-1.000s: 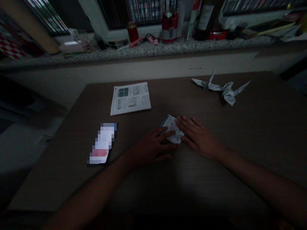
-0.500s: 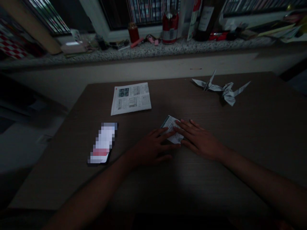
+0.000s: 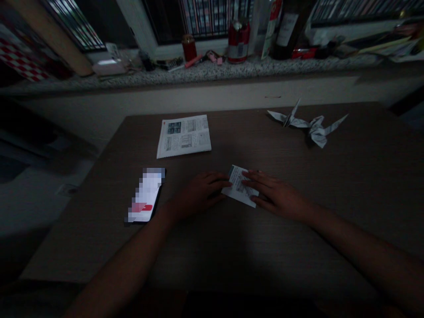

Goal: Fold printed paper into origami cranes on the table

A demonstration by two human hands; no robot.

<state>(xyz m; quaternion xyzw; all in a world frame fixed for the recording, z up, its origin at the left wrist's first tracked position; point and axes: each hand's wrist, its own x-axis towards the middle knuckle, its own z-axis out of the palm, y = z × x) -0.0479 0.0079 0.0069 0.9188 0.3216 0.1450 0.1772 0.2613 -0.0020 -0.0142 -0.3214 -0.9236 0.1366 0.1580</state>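
Observation:
A small folded piece of printed paper lies on the dark wooden table between my hands. My right hand rests over its right side, fingers stretched out and pressing lightly on the sheet. At the paper's left edge is my left hand, palm down with the fingers extended and the tips at or just touching the edge. Neither hand is wrapped round anything. The paper's right part is covered by my right fingers.
Two folded paper cranes stand at the back right. A folded newspaper lies at the back left, with a lit phone nearer me. Cans, bottles and clutter line the granite windowsill behind the table.
My left hand has drawn back leftward off the paper, uncovering more of it. The paper has turned slightly, and my right hand stays on its right side. The view has shifted a little.

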